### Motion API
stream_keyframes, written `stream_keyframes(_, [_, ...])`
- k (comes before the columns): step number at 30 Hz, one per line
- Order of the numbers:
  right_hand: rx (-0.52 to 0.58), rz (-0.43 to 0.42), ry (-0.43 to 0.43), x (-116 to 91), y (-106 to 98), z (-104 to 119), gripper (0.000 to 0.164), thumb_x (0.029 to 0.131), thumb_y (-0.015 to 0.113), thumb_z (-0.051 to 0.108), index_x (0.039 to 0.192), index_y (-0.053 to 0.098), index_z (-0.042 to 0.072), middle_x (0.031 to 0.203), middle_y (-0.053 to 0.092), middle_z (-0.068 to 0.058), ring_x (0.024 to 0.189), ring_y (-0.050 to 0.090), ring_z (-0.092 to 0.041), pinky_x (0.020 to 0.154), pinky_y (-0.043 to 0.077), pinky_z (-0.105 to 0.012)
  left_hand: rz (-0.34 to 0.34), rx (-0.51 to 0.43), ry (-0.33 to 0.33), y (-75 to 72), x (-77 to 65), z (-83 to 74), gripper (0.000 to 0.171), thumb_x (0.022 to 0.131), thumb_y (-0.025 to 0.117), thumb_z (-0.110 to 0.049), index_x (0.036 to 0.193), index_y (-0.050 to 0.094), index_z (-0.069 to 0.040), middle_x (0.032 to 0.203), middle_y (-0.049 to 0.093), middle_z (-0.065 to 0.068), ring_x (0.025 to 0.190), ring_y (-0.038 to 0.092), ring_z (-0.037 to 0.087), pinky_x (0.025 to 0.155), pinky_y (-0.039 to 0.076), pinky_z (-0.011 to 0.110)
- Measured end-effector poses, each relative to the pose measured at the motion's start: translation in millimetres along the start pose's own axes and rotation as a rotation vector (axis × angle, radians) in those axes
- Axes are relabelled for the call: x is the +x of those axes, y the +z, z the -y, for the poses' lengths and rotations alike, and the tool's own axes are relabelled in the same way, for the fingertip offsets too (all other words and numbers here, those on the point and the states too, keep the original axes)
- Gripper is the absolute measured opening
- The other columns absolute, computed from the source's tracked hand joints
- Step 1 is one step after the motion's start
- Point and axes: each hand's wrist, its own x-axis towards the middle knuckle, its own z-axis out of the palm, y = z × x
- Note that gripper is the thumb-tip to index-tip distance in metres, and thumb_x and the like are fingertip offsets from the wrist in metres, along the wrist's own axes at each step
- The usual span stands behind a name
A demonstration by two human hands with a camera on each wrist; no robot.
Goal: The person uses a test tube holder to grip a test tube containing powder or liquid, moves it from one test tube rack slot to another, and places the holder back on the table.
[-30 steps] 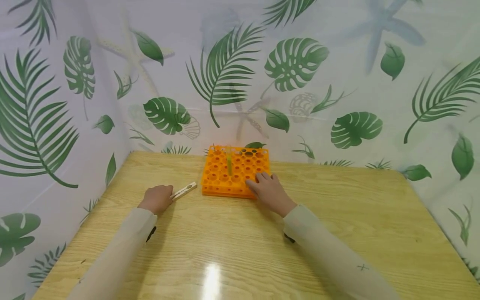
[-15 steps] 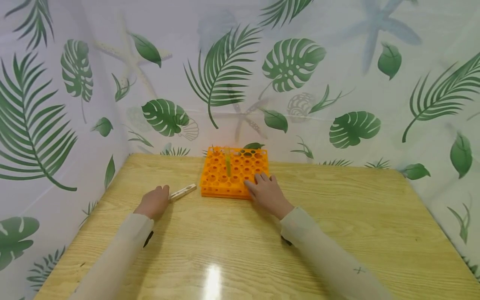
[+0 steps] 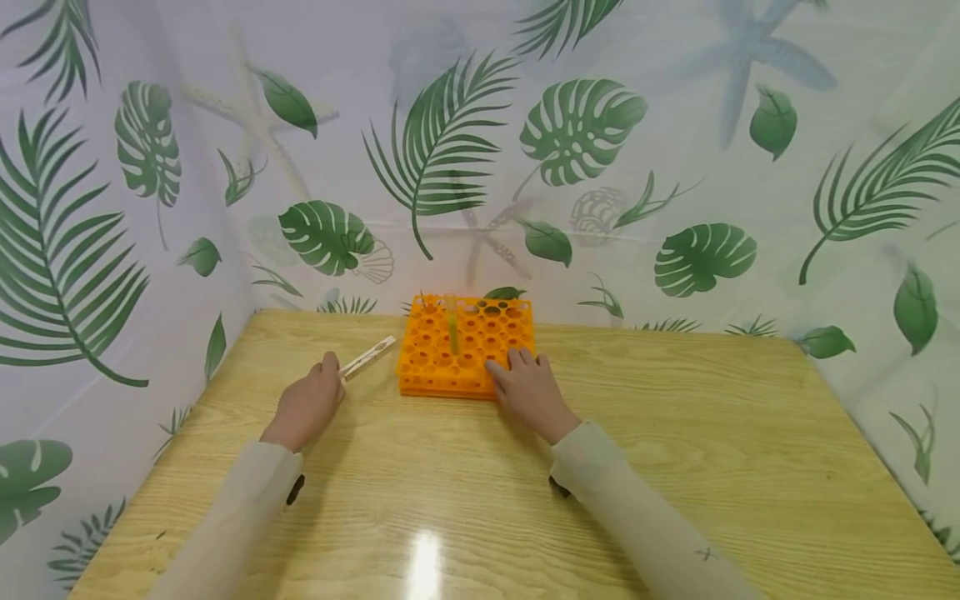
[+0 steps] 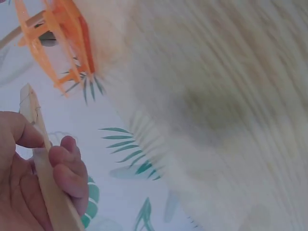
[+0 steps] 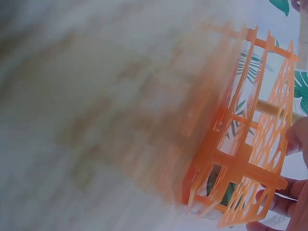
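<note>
My left hand (image 3: 307, 404) grips a wooden test tube clamp (image 3: 367, 357), whose tip points up and right toward the rack. Seen from the left wrist, thumb and curled fingers close round the clamp (image 4: 50, 185), with its wire spring near the thumb. To its right an orange test tube rack (image 3: 435, 385) sits on the table. One test tube (image 3: 453, 329) with yellowish liquid stands upright in it, left of the middle. My right hand (image 3: 534, 396) holds the rack's near right corner. From the right wrist, thumb and fingertips show at the upper plate of the rack (image 5: 231, 166).
The wood-grain table (image 3: 465, 483) ends against a white leaf-printed cloth (image 3: 480, 167) at the back and left. Apart from the one tube, the rack's visible holes show no other tubes. A bright reflection lies on the table's near part.
My left hand has turned, and the clamp's tip has swung upward from its lower, flatter angle. The right hand keeps its place on the rack. The view has shifted slightly.
</note>
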Motion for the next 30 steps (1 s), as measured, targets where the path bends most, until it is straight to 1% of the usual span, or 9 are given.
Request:
stream_keyframes(4, [-0.011,-0.023,0.01,-0.9,2.9,1.8,0.023,0.09,0.063,0.032,0.106,0.053,0.018,0.089,0.055,-0.014,0.08,0.05,-0.029,0.064,0.038,-0.04,-0.05,-0.02,0.006,-5.8,1.2,-9.2,0.013,0.093,0.048,-0.001,0.087,0.037,0.001,0.056,0.039,0.005,0.037,0.033,0.011,0.033,0.027,0.023])
stream_keyframes(7, [-0.012,-0.026,0.019,-1.1,4.8,3.2,0.026,0.09,0.062,0.036,0.108,0.055,0.019,0.09,0.055,-0.013,0.08,0.05,-0.029,0.065,0.038,-0.04,-0.066,-0.029,0.002,-9.1,2.6,-14.6,0.01,0.093,0.047,-0.003,0.09,0.038,0.0,0.055,0.041,0.006,0.036,0.033,0.012,0.033,0.026,0.023])
stream_keyframes(9, [-0.013,-0.014,0.026,-1.1,5.7,3.9,0.027,0.091,0.06,0.038,0.111,0.055,0.02,0.092,0.055,-0.013,0.082,0.05,-0.029,0.066,0.039,-0.04,-0.065,-0.035,-0.01,-10.7,3.9,-17.9,0.008,0.094,0.046,-0.004,0.092,0.039,0.0,0.055,0.043,0.006,0.036,0.034,0.012,0.033,0.026,0.023])
stream_keyframes(12, [-0.008,0.007,0.034,-1.3,5.3,4.8,0.029,0.092,0.058,0.04,0.113,0.055,0.02,0.095,0.055,-0.014,0.085,0.051,-0.03,0.069,0.04,-0.042,-0.049,-0.057,-0.046,-12.5,6.4,-22.3,0.007,0.095,0.044,-0.007,0.094,0.04,-0.001,0.054,0.044,0.006,0.036,0.035,0.013,0.034,0.026,0.024])
stream_keyframes(16, [0.005,0.017,0.039,-1.1,2.2,5.6,0.031,0.092,0.057,0.04,0.115,0.055,0.02,0.097,0.056,-0.014,0.087,0.051,-0.031,0.071,0.041,-0.043,-0.032,-0.078,-0.08,-15.4,9.1,-27.5,0.009,0.095,0.044,-0.01,0.094,0.04,-0.002,0.052,0.043,0.004,0.037,0.035,0.015,0.035,0.025,0.024])
stream_keyframes(22, [0.015,0.036,0.041,-1.0,-0.5,5.4,0.03,0.092,0.057,0.04,0.116,0.055,0.02,0.097,0.055,-0.014,0.088,0.051,-0.03,0.072,0.04,-0.043,-0.058,-0.068,-0.081,-17.0,11.6,-28.2,0.009,0.094,0.046,-0.01,0.093,0.042,-0.002,0.05,0.043,0.004,0.036,0.036,0.015,0.035,0.025,0.024])
stream_keyframes(26, [0.003,0.034,0.04,-1.2,1.1,4.4,0.03,0.092,0.058,0.04,0.115,0.054,0.02,0.097,0.055,-0.014,0.087,0.051,-0.03,0.071,0.04,-0.042,-0.069,-0.058,-0.083,-18.3,13.0,-26.1,0.008,0.094,0.045,-0.01,0.094,0.043,-0.003,0.051,0.044,0.005,0.036,0.037,0.016,0.034,0.025,0.025])
stream_keyframes(30, [-0.01,0.028,0.04,-1.4,2.6,3.3,0.031,0.091,0.059,0.04,0.114,0.055,0.021,0.096,0.055,-0.013,0.086,0.051,-0.029,0.071,0.041,-0.042,-0.089,-0.057,-0.069,-20.9,14.1,-25.4,0.008,0.093,0.045,-0.01,0.094,0.044,-0.002,0.05,0.044,0.004,0.035,0.036,0.015,0.034,0.025,0.025])
